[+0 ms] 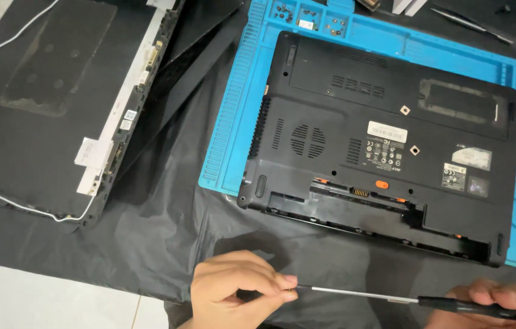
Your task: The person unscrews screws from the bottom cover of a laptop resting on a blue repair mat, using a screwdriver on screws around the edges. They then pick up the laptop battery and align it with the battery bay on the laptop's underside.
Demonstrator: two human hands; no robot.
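Observation:
A black laptop base (pixel 386 140) lies bottom-up on a blue work mat (pixel 233 122), its battery bay empty along the near edge. Low in the view, my left hand (pixel 236 292) pinches the metal tip of a screwdriver (pixel 361 295) between thumb and fingers. My right hand (pixel 501 301) holds the screwdriver's black handle at the bottom right. The tool lies almost level between both hands, in front of the laptop and apart from it.
A detached laptop screen panel (pixel 57 103) with white cables lies at the left on black plastic sheeting (pixel 160 231). Small screws (pixel 307 18) sit in the mat's top compartments. Tweezers (pixel 471 24) lie at the top right. White floor tile (pixel 38 301) shows at the bottom left.

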